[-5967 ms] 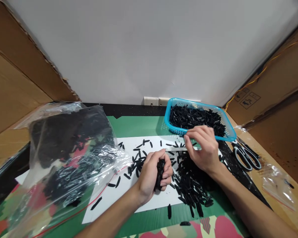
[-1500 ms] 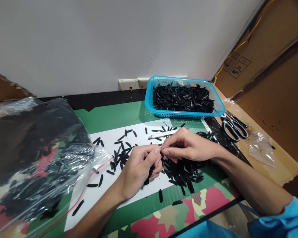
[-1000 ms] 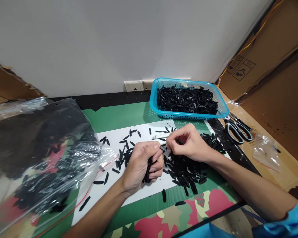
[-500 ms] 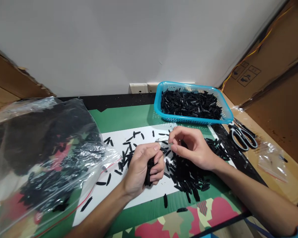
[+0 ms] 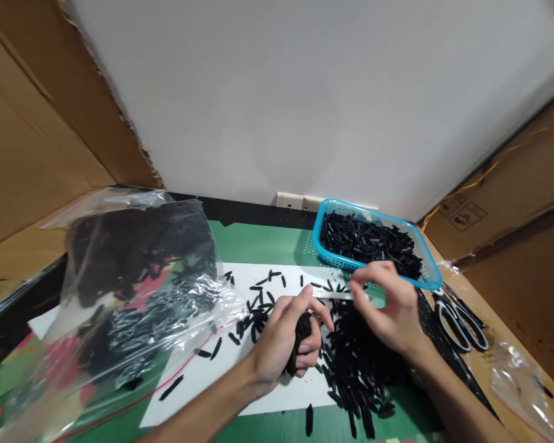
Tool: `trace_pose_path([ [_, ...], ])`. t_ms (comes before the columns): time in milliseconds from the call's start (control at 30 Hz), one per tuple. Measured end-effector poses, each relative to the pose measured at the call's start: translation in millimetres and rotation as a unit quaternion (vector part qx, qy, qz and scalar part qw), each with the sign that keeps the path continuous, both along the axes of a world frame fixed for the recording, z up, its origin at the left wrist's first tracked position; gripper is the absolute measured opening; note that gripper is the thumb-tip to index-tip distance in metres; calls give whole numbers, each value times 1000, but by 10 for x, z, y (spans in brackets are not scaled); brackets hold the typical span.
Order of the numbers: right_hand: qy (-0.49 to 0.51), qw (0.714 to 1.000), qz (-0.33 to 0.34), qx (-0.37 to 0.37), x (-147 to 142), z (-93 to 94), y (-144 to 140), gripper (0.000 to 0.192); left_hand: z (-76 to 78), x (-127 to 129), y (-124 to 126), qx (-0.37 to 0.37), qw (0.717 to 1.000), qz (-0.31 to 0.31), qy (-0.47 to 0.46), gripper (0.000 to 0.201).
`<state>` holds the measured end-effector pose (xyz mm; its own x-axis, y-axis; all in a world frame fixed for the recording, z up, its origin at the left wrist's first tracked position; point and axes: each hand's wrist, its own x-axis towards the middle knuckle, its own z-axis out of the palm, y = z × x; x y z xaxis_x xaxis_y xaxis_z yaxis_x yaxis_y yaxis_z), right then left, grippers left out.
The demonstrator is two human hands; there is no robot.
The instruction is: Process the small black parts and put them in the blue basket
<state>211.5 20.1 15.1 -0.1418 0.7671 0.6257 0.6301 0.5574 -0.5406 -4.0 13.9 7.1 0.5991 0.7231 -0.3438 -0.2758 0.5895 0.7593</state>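
Left hand (image 5: 284, 341) curled in a narrow grip around a bundle of black pieces (image 5: 300, 335), resting on the white sheet (image 5: 212, 375). Right hand (image 5: 388, 307) just beside, fingers loosely bent above the black pile (image 5: 355, 363); whether pinching anything, cannot tell. Beyond, blue basket (image 5: 431, 280) of pieces, scissors (image 5: 459, 317), plastic bag (image 5: 133, 289) on the tabletop (image 5: 258, 243).

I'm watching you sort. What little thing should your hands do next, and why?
Probably the right hand should pinch one more black piece from the loose pile and pass it to the left hand, since that hand already grips a bundle and the right fingers look empty.
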Motion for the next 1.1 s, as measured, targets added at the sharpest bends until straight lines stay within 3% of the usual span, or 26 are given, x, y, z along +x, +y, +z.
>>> trace_pose_path([
  [67,-11,993,-120,9,133,62,130,5,21,-17,-2,-12,1000,9,0,63],
  [100,-30,990,-136,3,183,85,181,13,24,-27,-3,-19,1000,12,-1,65],
  [167,-41,992,-114,-19,236,101,224,28,20,-45,-6,-38,999,14,-5,69],
  [333,34,998,-47,5,204,8,70,9,-15,-58,-15,-95,995,3,-19,64],
  [400,38,998,-35,35,180,-16,-5,9,-30,-58,-8,-111,993,11,-35,61],
  [600,-46,992,77,90,-96,12,-180,23,-56,-46,37,-134,989,10,-54,59],
  [733,-44,988,143,36,-369,-28,-296,31,-53,-5,20,-160,987,-10,2,60],
  [900,-17,986,149,-75,-396,-48,-318,36,-56,36,-28,-128,991,-14,44,60],
  [1000,0,978,159,-136,-322,-17,-280,27,-56,36,-41,-113,992,-30,38,59],
  [1100,31,975,163,-145,-285,-10,-248,13,-47,28,-39,-106,993,-26,34,57],
])
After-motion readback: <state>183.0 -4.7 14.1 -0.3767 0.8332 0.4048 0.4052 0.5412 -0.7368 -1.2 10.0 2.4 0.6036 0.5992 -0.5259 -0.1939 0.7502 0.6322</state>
